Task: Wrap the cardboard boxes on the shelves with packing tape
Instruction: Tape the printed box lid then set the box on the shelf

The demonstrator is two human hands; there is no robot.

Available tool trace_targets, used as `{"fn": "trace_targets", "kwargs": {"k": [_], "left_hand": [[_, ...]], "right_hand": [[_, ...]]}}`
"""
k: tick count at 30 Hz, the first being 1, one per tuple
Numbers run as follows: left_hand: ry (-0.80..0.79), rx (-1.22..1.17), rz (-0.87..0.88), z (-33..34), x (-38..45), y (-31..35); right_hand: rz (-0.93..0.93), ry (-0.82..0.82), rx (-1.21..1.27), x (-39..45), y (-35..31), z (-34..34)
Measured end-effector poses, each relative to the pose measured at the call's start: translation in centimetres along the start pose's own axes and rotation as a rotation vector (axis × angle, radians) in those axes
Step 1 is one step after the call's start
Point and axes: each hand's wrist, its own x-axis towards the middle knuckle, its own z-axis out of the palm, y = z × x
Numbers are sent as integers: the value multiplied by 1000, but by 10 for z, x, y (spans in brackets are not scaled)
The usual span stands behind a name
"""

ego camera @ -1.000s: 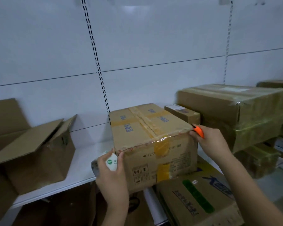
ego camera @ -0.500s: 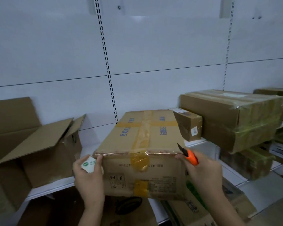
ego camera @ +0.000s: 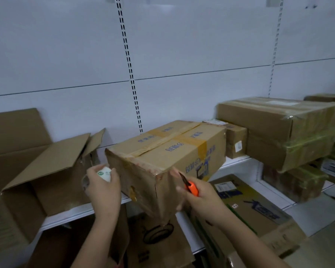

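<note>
My left hand (ego camera: 103,187) grips tape roll (ego camera: 104,174) at box's (ego camera: 162,161) nine o'clock | right hand (ego camera: 199,198) holds orange cutter (ego camera: 190,187) at near corner | shelf (ego camera: 238,161) edge below.

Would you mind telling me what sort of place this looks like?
Probably a stockroom or warehouse packing area: white shelving on slotted wall uprights, stacked tape-wrapped cartons, and a cardboard box being taped, with a tape roll and orange cutter in hand.

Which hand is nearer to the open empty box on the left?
Left. The left hand, holding the tape roll, is just beside the open box; the right hand is beyond the taped box.
</note>
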Motion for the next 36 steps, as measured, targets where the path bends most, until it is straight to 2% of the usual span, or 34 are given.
{"fn": "trace_targets", "kwargs": {"k": [4,9,12,15,17,21,24,26,28,29,33,35,36], "left_hand": [[-56,-37,80,-3,-28,15],[-218,-33,132,12,-55,37],[-288,17,121,25,-61,32],[-277,41,126,28,-52,22],[-288,28,127,27,-40,14],[-319,20,104,15,-16,-3],[-246,-39,20,6,5,-21],[-167,-88,-57,1,21,-38],[-136,-95,-123,-2,29,-55],[-144,-102,-140,-2,27,-63],[-206,-112,-207,11,8,-84],[-227,-116,-242,18,-1,-97],[-229,-111,-257,20,-5,-101]], "right_hand": [[-40,238,-78,23,6,-26],[-7,341,-406,65,37,-81],[12,312,-502,85,46,-109],[-23,161,-669,103,44,-117],[-20,88,-674,111,44,-110],[-32,156,-588,116,48,-91],[-101,146,-629,111,49,-90],[-130,313,-627,103,59,-99],[-47,623,-516,95,76,-114],[17,727,-465,91,85,-120],[200,801,-485,87,101,-121],[383,934,-338,87,113,-125],[481,940,-237,87,125,-130]]}}
